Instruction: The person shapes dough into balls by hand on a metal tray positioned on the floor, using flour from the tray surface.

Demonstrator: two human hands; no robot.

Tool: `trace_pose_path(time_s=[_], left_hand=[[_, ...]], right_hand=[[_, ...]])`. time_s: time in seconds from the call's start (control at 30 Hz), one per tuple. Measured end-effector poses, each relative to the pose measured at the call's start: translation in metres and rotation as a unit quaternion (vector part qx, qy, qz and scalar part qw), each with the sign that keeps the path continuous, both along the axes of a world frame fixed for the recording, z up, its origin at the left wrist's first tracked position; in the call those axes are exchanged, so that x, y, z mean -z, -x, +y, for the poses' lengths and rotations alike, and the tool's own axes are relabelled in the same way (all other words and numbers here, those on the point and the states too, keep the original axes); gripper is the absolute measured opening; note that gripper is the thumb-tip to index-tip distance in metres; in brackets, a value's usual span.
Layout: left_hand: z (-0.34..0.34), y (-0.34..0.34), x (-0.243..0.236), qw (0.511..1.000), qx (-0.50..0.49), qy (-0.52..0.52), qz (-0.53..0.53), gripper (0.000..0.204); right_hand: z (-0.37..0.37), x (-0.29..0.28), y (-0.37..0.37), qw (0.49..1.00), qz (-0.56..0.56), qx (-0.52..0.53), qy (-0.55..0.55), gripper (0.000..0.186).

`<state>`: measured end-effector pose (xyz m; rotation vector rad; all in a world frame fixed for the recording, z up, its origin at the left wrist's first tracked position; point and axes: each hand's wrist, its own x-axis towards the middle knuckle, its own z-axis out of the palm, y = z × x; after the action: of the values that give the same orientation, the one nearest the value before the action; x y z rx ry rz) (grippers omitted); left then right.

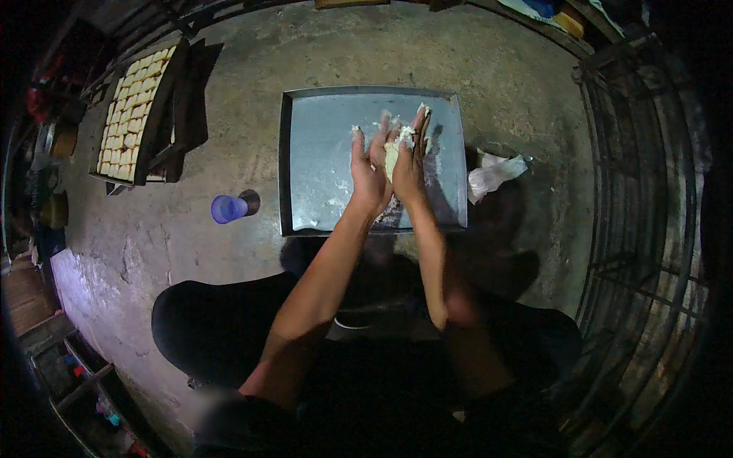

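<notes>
At the lower edge of my view, two dark-clad legs [221,317] stand apart, and two bare forearms [324,278] reach away over them. Beyond lies one metal tray [313,145] with a low rim, set on the concrete floor [336,46]. Above it I count two hands, the left hand [368,179] and the right hand [410,174], palms brought together, fingers mostly straight and pointing away, pressing one pale lump [392,160] between them. White residue clings to several fingertips; smears of it, too many for me to count, mark the tray. Just right of the tray sits one crumpled white bag [492,177]; to its left, well apart, one blue cup [227,209]. Farther off at the left, one second tray [162,101] holds pale blocks [135,111] in close rows, too small for a sure count.
</notes>
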<state>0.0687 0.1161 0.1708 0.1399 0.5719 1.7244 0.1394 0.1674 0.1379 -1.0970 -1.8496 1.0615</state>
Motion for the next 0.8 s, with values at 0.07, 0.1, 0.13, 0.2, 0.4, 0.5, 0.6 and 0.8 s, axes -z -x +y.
trace_pose_path(time_s=[0.07,0.1,0.13,0.2,0.4,0.5,0.6,0.8], left_hand=[[0.004,0.004,0.007,0.999,-0.033,-0.03,-0.009,0.077],[0.011,0.006,0.006,0.996,-0.049,-0.005,0.081,0.075],[0.015,0.009,0.007,0.983,-0.067,0.023,0.17,0.073],[0.015,0.018,0.01,0.875,-0.114,0.058,0.466,0.068],[0.012,0.037,0.022,0.856,0.018,0.043,0.515,0.063],[0.0,0.022,-0.01,0.938,0.104,0.026,0.331,0.077],[0.006,0.023,-0.013,0.99,0.067,-0.116,0.046,0.086],[0.024,0.038,-0.025,0.99,-0.039,-0.015,0.135,0.08]], right_hand=[[-0.01,0.01,0.004,0.994,0.068,-0.029,0.076,0.068],[-0.015,0.016,0.003,0.988,0.1,-0.037,0.111,0.068],[-0.025,-0.003,0.005,0.92,0.266,-0.112,0.265,0.068],[-0.032,-0.021,0.01,0.918,0.303,-0.105,0.235,0.068],[-0.032,-0.041,0.029,0.908,0.376,-0.085,0.164,0.08],[-0.017,-0.048,0.03,0.953,0.279,-0.047,0.106,0.069],[0.015,-0.038,0.008,0.992,0.107,-0.064,-0.019,0.064],[-0.016,-0.035,-0.007,0.97,0.117,-0.191,-0.092,0.07]])
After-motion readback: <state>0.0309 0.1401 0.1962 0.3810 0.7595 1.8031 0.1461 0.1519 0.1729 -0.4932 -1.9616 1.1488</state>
